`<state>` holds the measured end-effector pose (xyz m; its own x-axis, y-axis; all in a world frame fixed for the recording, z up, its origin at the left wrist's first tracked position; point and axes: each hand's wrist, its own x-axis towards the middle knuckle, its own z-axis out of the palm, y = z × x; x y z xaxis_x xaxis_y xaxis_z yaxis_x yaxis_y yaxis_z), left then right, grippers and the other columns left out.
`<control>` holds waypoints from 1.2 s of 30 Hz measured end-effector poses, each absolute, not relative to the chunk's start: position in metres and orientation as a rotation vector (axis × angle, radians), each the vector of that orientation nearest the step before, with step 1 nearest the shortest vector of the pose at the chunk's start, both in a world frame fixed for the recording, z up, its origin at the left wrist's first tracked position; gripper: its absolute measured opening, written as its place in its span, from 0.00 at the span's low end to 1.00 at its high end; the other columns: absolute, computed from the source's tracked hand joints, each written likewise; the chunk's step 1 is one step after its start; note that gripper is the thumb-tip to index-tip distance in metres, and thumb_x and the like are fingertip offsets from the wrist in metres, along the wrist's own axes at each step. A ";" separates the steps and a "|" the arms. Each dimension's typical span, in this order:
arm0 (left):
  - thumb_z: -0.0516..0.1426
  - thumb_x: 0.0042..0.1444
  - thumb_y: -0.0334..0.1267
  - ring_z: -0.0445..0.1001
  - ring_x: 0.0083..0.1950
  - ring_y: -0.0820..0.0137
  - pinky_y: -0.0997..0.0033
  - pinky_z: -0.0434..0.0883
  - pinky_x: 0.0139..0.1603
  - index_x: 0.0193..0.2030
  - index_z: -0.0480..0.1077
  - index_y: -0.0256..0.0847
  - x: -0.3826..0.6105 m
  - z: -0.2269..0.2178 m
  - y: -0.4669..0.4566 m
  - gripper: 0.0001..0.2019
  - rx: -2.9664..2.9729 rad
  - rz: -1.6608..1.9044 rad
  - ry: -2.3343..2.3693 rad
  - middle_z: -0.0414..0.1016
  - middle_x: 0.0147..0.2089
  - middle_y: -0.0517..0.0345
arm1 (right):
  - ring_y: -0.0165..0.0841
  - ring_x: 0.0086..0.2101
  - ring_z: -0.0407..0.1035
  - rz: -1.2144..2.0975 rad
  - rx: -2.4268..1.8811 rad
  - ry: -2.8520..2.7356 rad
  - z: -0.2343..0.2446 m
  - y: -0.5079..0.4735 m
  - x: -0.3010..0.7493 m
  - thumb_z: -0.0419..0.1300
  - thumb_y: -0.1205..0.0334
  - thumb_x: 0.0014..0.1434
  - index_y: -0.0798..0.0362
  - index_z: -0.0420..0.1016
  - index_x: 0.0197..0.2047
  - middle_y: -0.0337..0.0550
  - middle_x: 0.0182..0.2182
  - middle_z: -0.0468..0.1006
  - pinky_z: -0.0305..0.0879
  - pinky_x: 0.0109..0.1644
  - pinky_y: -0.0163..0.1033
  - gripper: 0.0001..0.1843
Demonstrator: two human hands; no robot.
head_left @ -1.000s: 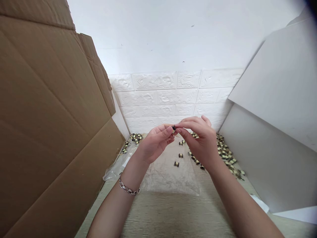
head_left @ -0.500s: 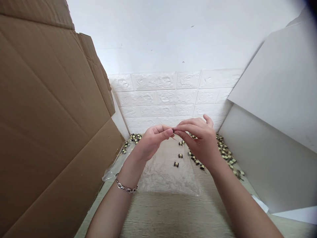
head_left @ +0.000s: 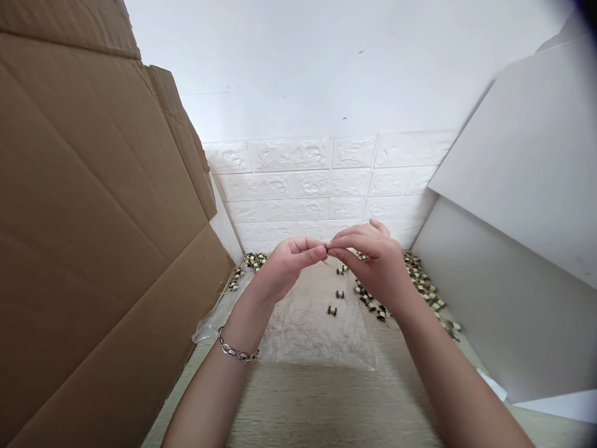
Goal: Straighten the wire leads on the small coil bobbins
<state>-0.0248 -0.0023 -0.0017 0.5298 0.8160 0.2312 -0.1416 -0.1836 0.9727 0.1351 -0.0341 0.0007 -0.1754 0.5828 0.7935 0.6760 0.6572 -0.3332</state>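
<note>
My left hand (head_left: 296,264) and my right hand (head_left: 373,261) meet above a clear plastic bag (head_left: 317,339), thumbs and fingers pinched together. Between the fingertips is a small dark coil part (head_left: 326,247), mostly hidden, with a thin copper-coloured wire sticking out below. My left thumb and fingers grip it from the left; the right thumb and forefinger pinch at its right side. Below the hands, on the bag, lie several small yellow-taped coils with black ends, one of them (head_left: 332,310) nearest me.
A pile of similar coils (head_left: 422,283) lies on the table at the right, and another pile (head_left: 254,260) is at the back left. Brown cardboard (head_left: 102,236) walls the left side, a grey-white panel (head_left: 504,298) the right. Behind stands a white brick-pattern wall (head_left: 298,183).
My right hand's raised fingers have come down and shifted slightly left. The left hand stays almost still, and both hands keep their pinch on the coil.
</note>
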 end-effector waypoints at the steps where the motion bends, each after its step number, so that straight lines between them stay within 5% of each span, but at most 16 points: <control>1: 0.58 0.46 0.41 0.65 0.35 0.74 0.71 0.61 0.41 0.29 0.70 0.38 -0.025 -0.002 -0.002 0.08 1.525 0.978 0.625 0.69 0.30 0.59 | 0.28 0.34 0.68 -0.083 -0.997 -1.873 0.001 -0.033 0.136 0.57 0.62 0.53 0.46 0.72 0.29 0.33 0.31 0.75 0.46 0.54 0.48 0.03; 7: 0.58 0.45 0.44 0.66 0.35 0.72 0.70 0.63 0.39 0.33 0.69 0.39 -0.020 -0.004 -0.003 0.12 1.869 1.355 0.993 0.69 0.32 0.59 | 0.30 0.39 0.67 0.145 -1.068 -1.860 -0.004 -0.017 0.141 0.54 0.64 0.54 0.46 0.72 0.37 0.37 0.36 0.75 0.55 0.47 0.44 0.08; 19: 0.54 0.52 0.41 0.67 0.34 0.73 0.61 0.51 0.52 0.36 0.67 0.43 -0.013 -0.018 -0.003 0.06 2.795 1.866 1.348 0.71 0.30 0.61 | 0.26 0.25 0.60 1.052 -0.942 -1.431 -0.008 -0.012 0.144 0.53 0.49 0.52 0.56 0.74 0.26 0.41 0.22 0.70 0.57 0.33 0.34 0.19; 36: 0.53 0.53 0.37 0.66 0.33 0.73 0.61 0.48 0.52 0.36 0.66 0.43 -0.014 -0.021 -0.001 0.04 3.036 1.946 1.414 0.72 0.31 0.63 | 0.22 0.22 0.59 1.422 -0.778 -1.357 -0.010 -0.015 0.131 0.55 0.61 0.52 0.57 0.74 0.22 0.39 0.18 0.69 0.53 0.26 0.31 0.12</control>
<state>-0.0136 -0.0013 -0.0212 0.3274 0.1630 0.9307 0.8347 -0.5115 -0.2041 0.1313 -0.0148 -0.0100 -0.3108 0.9344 0.1741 -0.2175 0.1084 -0.9700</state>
